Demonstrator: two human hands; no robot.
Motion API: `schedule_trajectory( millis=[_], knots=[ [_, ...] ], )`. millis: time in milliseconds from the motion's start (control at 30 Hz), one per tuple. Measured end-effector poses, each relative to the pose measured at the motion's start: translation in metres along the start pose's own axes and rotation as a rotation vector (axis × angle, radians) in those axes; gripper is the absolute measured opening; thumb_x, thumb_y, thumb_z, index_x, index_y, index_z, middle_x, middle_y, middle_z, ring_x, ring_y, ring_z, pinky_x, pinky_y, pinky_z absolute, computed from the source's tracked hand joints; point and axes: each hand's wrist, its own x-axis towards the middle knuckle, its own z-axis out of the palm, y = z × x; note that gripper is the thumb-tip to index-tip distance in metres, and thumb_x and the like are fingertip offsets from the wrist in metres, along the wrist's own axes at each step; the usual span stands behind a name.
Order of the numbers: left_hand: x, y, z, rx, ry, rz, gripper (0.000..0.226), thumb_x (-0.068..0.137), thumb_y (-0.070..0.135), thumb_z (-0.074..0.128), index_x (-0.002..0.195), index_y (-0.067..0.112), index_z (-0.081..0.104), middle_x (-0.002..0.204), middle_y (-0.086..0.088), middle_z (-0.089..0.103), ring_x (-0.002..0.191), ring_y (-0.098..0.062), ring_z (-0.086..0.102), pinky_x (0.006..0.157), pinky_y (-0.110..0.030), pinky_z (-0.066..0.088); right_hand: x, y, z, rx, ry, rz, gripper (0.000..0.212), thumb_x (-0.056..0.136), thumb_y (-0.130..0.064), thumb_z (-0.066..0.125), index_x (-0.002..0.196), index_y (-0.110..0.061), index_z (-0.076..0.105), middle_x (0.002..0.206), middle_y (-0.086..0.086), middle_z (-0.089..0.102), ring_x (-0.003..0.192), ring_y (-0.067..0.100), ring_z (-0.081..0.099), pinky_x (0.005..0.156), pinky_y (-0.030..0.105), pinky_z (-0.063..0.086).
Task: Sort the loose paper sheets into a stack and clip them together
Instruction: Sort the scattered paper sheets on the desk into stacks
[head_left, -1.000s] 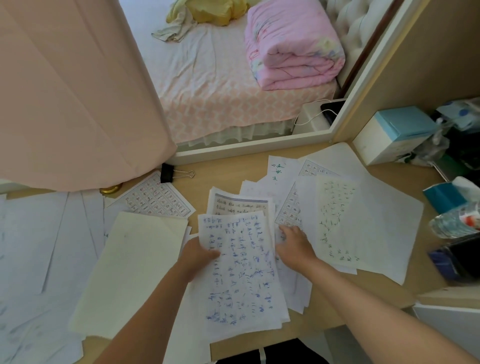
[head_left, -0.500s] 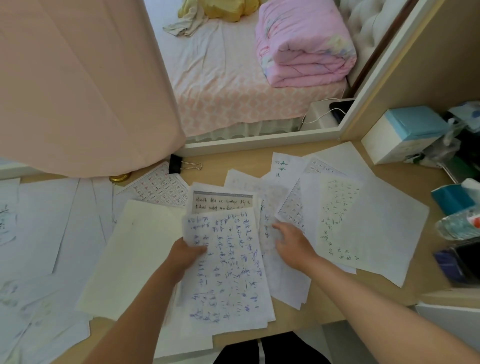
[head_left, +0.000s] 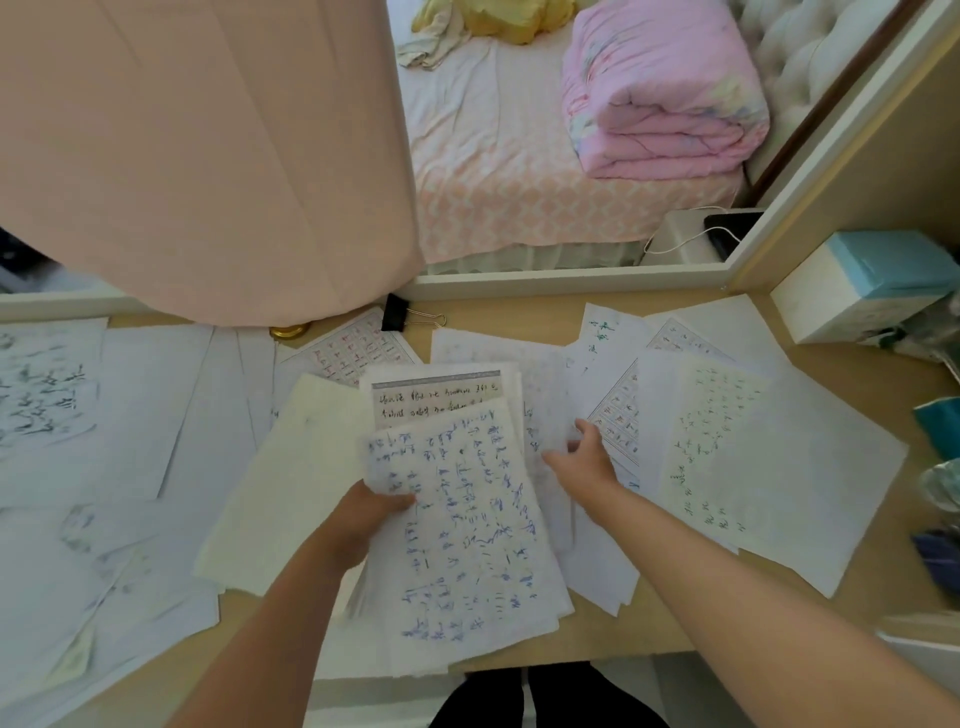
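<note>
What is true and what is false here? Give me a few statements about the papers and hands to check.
The left hand grips a sheet with blue handwriting. True.
The binder clip is clamped on papers. False: it lies unclamped on the desk.
The right hand touches loose sheets. True.
The folded quilt is green. False: it is pink.

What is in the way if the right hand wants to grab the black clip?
Nothing visible blocks it. Only flat loose sheets lie between the right hand and the black clip, which sits uncovered on the desk beside the pink curtain.
</note>
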Motion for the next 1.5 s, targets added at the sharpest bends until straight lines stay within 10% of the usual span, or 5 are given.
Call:
schedule_trajectory(
  millis=[500,733,900,1333,1500],
  knots=[
    [-0.004,-0.007,0.027,0.329,0.335,0.117,0.023,0.089,0.034,0.071,0.078,0.014,0.067,0.072,0.002,0.068,0.065,-0.016,0.065,0.054,-0.023,0.048,-0.011,0.016,-0.009,-0.156,-0.309,0.068,0.019,0.095,-0.010,0.053,0.110,-0.012,0.066,0.106,0.010,0.071,0.094,0.027,0.068,0.080,0.042,0.060],
    [-0.002,-0.014,0.046,0.263,0.224,0.157,0.037,0.093,0.011,0.061,0.130,0.015,0.057,0.114,-0.006,0.067,0.096,-0.025,0.066,0.077,-0.036,0.055,-0.034,0.019,0.012,0.145,-0.304,0.152,0.048,0.099,-0.054,0.040,0.121,-0.017,0.061,0.129,0.001,0.061,0.120,0.022,0.054,0.109,0.045,0.039],
    [-0.008,-0.013,0.040,0.026,0.001,0.122,0.042,0.094,0.006,0.061,0.132,0.022,0.055,0.118,-0.008,0.071,0.102,-0.028,0.071,0.080,-0.044,0.059,-0.035,0.022,0.000,-0.017,-0.231,-0.043,0.018,0.094,-0.014,0.061,0.110,-0.022,0.056,0.107,-0.001,0.065,0.088,0.010,0.059,0.070,0.026,0.048],
    [-0.058,0.034,0.049,-0.053,-0.160,0.321,0.033,0.090,-0.004,0.059,0.122,0.004,0.063,0.115,-0.017,0.071,0.105,-0.035,0.069,0.088,-0.049,0.055,-0.054,0.002,-0.044,0.307,-0.303,-0.103,0.126,0.050,-0.040,0.098,0.150,-0.041,0.022,0.147,-0.005,0.044,0.129,0.021,0.052,0.110,0.050,0.042],
    [-0.078,0.069,0.056,0.019,-0.144,0.413,0.034,0.089,-0.001,0.063,0.122,0.006,0.064,0.115,-0.015,0.071,0.104,-0.034,0.070,0.090,-0.052,0.055,-0.080,-0.032,-0.073,0.196,-0.350,-0.256,0.036,0.081,-0.011,0.079,0.115,-0.017,0.067,0.114,-0.001,0.073,0.106,0.015,0.069,0.100,0.041,0.052]
  ],
)
